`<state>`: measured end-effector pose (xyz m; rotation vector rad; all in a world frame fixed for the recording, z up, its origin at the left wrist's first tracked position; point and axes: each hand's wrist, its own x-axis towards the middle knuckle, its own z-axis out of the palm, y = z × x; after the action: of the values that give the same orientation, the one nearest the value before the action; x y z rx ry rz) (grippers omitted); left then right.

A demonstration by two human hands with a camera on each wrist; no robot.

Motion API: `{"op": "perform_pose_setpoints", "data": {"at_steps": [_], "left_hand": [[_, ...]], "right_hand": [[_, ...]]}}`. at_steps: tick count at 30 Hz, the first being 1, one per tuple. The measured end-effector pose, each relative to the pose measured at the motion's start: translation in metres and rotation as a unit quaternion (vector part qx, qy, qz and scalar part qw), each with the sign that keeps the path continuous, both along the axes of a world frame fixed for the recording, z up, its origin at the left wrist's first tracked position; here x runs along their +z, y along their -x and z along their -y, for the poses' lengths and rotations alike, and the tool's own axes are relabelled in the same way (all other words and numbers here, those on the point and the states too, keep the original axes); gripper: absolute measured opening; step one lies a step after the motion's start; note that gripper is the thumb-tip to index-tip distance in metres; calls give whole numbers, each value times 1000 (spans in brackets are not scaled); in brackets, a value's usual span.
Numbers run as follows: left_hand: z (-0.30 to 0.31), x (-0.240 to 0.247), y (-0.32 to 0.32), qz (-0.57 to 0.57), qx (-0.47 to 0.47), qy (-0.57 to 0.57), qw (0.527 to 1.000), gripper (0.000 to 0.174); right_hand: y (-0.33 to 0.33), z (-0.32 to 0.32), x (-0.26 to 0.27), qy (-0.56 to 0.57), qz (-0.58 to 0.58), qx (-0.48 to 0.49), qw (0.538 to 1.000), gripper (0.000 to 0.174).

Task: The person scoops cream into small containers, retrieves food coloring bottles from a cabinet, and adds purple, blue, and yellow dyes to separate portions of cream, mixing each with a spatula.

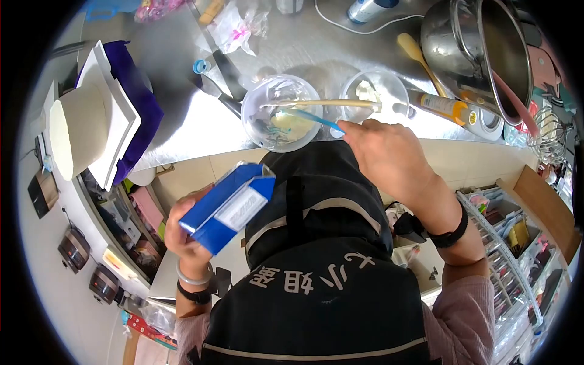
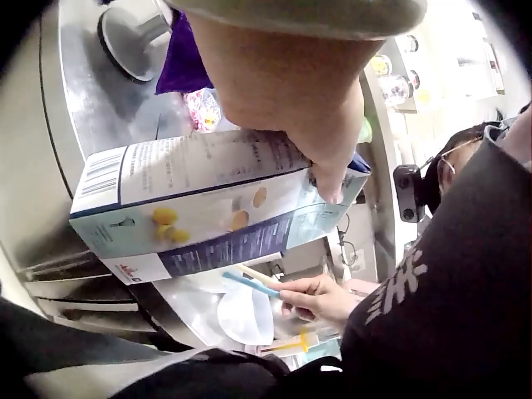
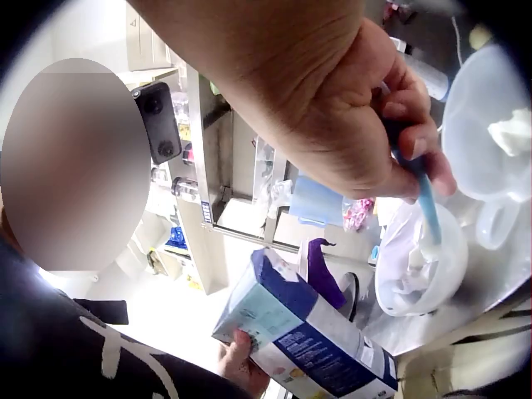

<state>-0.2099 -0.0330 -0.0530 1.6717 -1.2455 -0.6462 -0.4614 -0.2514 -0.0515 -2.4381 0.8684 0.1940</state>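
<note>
My left hand (image 1: 182, 231) grips a tall blue-and-white carton (image 1: 237, 204) by its side, holding it tilted in front of the apron, left of the bowl. Printed panels of the carton (image 2: 199, 208) face the left wrist view. In my right hand (image 1: 392, 152) is the handle of a light-blue spatula (image 1: 313, 117), pinched between thumb and fingers. Its tip reaches down into a translucent plastic bowl (image 1: 248, 118) with pale, creamy stuff inside. A pale wooden stick (image 1: 347, 103) lies across this bowl and a clear jug (image 1: 401, 85), which holds a white lump (image 3: 511, 133).
A big steel pot (image 1: 447, 36), a wooden spatula (image 1: 420, 55), an orange-labelled bottle (image 1: 444, 107) and a whisk (image 1: 550, 137) stand or lie right on the steel counter (image 1: 176, 67). Leftward are white boards (image 1: 115, 115) and purple cloth (image 1: 137, 109). Plastic bags (image 1: 237, 30) lie behind.
</note>
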Motion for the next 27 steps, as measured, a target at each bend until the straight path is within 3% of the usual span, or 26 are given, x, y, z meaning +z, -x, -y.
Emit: {"op": "perform_pose_setpoints", "data": {"at_steps": [1,2,4,5,6,7,8,9,14,16,18,19,20,21,23,27], "left_hand": [[1,7,1,22,-3,4,1000,43],[3,10,3,-36,16,37,999,35],[11,28,10,-22,13,50,998,28],[10,37,11,-128,46,-22,991,28],[11,38,16,-142,85,18,986,35],[16,42,12,-86,13,23,996,33],[24,48,7,-27,-59,28,997,46],[32,58,10,-9,-67,2,998,48],[74,86,42,-92,-31,11,995,51],[92,98,45,12,-103,-56,993,54],[105,106,48,66,-132,-79,986,57],[111,109,49,70,-143,-96,983,58],[116,110,52,74,-153,-113,979,60],[116,104,58,7,-128,-94,987,65],[125,102,60,18,-153,-89,984,67],[138,101,69,37,-169,-102,980,74]], "right_hand": [[0,-3,-3,31,2,-1,1000,25],[0,-6,-5,64,3,-3,998,20],[-2,-15,-2,82,-10,1,997,22],[-2,-19,0,98,-24,6,995,25],[-2,-25,-1,105,-17,6,994,31],[-3,-29,1,109,-24,6,994,33],[-4,-33,2,113,-31,6,993,34],[-4,-37,1,117,-33,0,993,34],[0,-46,-2,65,-21,-35,997,41],[2,-46,-5,36,-31,-44,998,42],[3,-52,-21,74,128,-74,986,24],[4,-55,-25,21,187,-112,976,21],[5,-55,-27,22,187,-121,975,21],[5,-53,-28,-16,178,-103,978,21],[6,-52,-26,-72,186,-102,975,18],[8,-54,-27,-45,164,-74,983,15]]}}
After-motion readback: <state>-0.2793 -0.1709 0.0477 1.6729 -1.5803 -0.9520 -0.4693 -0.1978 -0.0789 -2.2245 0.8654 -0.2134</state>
